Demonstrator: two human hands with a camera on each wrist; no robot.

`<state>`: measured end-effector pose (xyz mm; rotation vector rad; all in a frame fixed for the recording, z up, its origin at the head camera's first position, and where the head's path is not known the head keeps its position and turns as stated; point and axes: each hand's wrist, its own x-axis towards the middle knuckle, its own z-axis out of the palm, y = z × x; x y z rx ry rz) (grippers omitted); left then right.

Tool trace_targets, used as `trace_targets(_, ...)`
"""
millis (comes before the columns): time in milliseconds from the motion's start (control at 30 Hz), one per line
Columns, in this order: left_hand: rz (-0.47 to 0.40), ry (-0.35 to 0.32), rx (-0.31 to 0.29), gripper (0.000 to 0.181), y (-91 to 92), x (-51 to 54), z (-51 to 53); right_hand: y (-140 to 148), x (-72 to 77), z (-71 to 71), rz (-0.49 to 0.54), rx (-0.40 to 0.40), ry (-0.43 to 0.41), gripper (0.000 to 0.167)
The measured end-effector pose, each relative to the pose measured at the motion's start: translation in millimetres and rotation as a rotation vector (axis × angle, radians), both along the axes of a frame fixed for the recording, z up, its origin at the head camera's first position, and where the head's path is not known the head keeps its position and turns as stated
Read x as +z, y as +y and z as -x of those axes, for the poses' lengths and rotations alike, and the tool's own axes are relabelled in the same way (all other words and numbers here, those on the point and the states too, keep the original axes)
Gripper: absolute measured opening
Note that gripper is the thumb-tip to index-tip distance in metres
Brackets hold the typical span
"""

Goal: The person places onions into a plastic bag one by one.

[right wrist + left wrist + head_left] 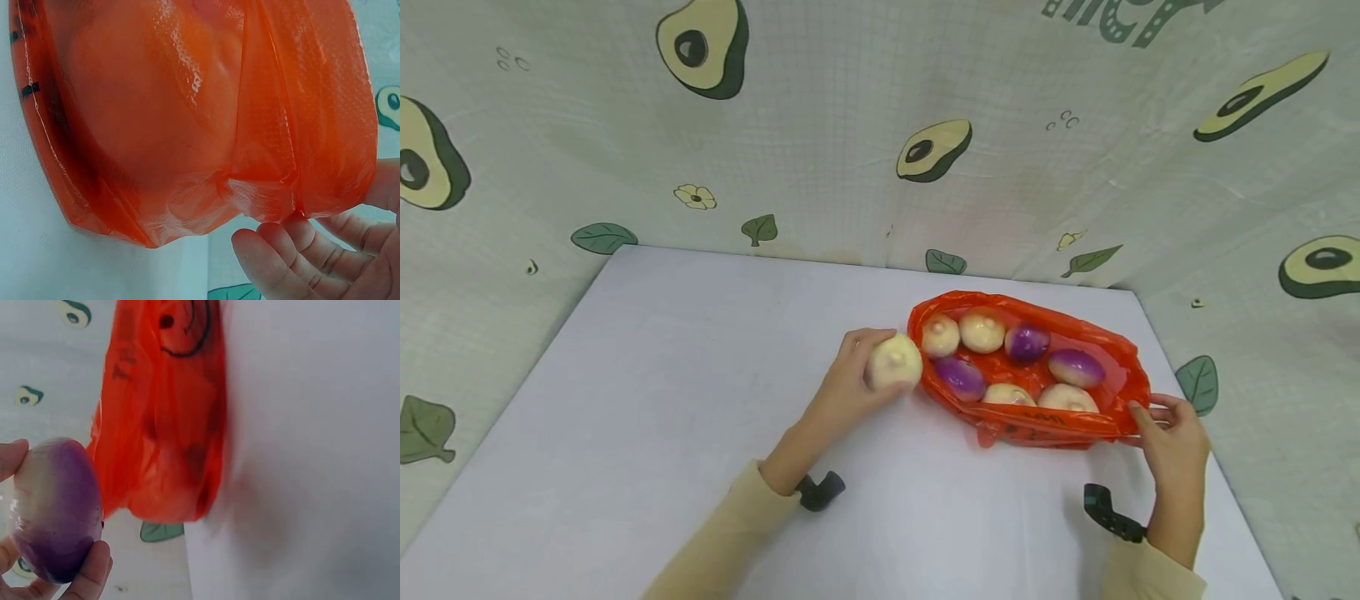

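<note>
My left hand (850, 382) grips a round, smooth purple-and-white turnip (895, 362) just off the left end of an open red plastic bag (1037, 430). Seen from the left wrist, the same turnip (59, 509) shows its purple side between thumb and fingers. Inside the bag lie several more turnips, some with pale ends up, others showing purple, such as the purple turnip (1077, 367) towards the right. At the bag's right end, my right hand (1180, 437) pinches its rim. The right wrist view has the bag (175, 112) filling most of the picture, fingertips at its edge.
A white table (647, 400) lies under the bag and both hands. Behind it hangs a pale cloth (820, 150) printed with avocados and leaves. Dark wrist mounts (827, 492) stick out near both sleeves. Black marks show on the bag's outside.
</note>
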<state>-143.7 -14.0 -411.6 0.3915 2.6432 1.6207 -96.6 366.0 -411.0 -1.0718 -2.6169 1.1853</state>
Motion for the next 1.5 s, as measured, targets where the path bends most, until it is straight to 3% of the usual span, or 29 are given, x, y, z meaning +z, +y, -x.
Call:
trace_targets(400, -0.087, 0.108, -0.09, 0.062, 43.4, 3.6, -7.4, 0.2, -1.4, 0.5, 0.001, 0.003, -0.001, 0.063)
trace_targets(533, -0.069, 0.145, -0.098, 0.063, 56.6, 5.7, -6.8, 0.9, -1.7, 0.9, 0.001, 0.013, 0.005, 0.064)
trace_targets(933, 0.19, 0.264, -0.062, 0.063, 87.0, 15.3, 8.7, 0.4, 0.4, 0.7, 0.001, 0.011, 0.012, 0.064)
trace_targets(1133, 0.348, 0.27, -0.075, 0.065, 103.7, 12.5, 20.1, 0.8, 0.5, 0.3, 0.001, 0.009, 0.007, 0.064)
trace_targets(1300, 0.452, 0.334, -0.116, 0.062, 113.3, 9.5, 30.3, 1.3, 0.0, 0.9, -0.002, 0.007, 0.007, 0.064)
trace_targets(1500, 0.508, 0.415, -0.202, 0.06, 119.0, 5.7, 40.0, 1.7, -0.2, 0.7, -0.001, 0.008, 0.009, 0.064)
